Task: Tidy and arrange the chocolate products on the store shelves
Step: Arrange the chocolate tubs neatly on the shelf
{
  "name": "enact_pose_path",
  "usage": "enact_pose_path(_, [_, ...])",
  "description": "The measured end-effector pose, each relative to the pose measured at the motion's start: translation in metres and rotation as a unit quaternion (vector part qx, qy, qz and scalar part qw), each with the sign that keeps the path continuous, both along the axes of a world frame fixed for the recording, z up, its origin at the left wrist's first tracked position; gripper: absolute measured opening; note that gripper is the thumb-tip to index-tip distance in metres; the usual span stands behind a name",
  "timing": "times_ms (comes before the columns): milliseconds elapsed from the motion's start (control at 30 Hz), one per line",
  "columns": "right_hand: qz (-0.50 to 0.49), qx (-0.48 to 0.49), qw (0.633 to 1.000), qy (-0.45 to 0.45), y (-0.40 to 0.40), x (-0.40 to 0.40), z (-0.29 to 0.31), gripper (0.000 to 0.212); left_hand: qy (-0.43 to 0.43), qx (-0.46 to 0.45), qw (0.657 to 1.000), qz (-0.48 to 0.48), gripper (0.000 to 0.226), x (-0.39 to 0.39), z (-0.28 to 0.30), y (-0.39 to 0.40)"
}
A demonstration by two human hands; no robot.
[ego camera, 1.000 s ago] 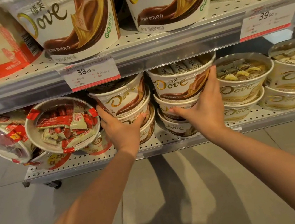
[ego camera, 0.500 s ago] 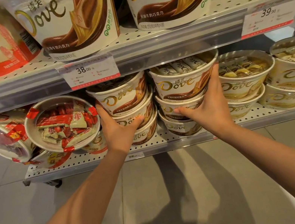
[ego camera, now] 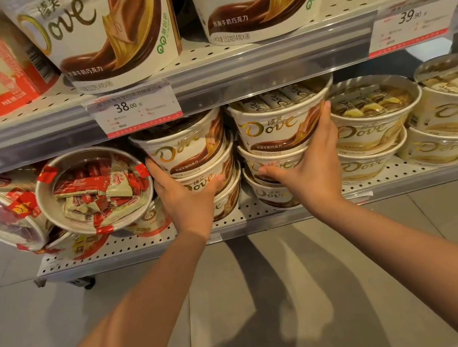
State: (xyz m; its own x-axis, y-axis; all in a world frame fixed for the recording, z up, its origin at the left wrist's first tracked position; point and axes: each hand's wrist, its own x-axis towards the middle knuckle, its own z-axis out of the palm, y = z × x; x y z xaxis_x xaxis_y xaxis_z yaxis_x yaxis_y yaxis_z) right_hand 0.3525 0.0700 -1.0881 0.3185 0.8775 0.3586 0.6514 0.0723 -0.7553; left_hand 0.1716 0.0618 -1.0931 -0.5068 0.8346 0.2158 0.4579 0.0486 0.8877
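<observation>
Head cam is looking down at two perforated white shelves w/ Dove chocolate tubs. Upper shelf is carrying big Dove tubs and a red-and-white tub at far left; price tags reading 38.00 & 39.90 are hanging on its front rail. Lower shelf is holding two brown Dove stacks side by side at centre, gold Dove stacks to the right, and red-taped clear-lid tubs lying tipped on their sides at left. Left hand is cupping the left brown stack, thumb across the front, fingers round its left side. Right hand is gripping the right brown stack, fingers up the right side of the top tub, thumb on the tub below.
</observation>
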Motion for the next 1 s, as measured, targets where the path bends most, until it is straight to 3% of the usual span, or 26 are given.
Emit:
enact_pose_path(467, [0.076, 0.008, 0.997, 0.02, 0.002, 0.017, -0.002, 0.137, 0.009, -0.002, 0.998, -0.059, 0.126, -0.019, -0.005, 0.003])
enact_pose_path(600, [0.047, 0.02, 0.998, 0.044, -0.014, 0.01, -0.013, 0.13, 0.008, 0.001, 0.999, -0.035, 0.128, -0.012, -0.006, -0.002])
enact_pose_path(833, [-0.013, -0.085, 0.982, 0.168, -0.018, -0.004, -0.035, 0.128, 0.001, -0.001, 1.0, -0.01, 0.134, 0.003, -0.012, -0.004])
enact_pose_path(1000, [0.007, -0.107, 0.978, 0.177, -0.009, 0.0, -0.035, 0.124, 0.018, 0.003, 1.0, -0.011, 0.125, -0.003, -0.017, -0.005])
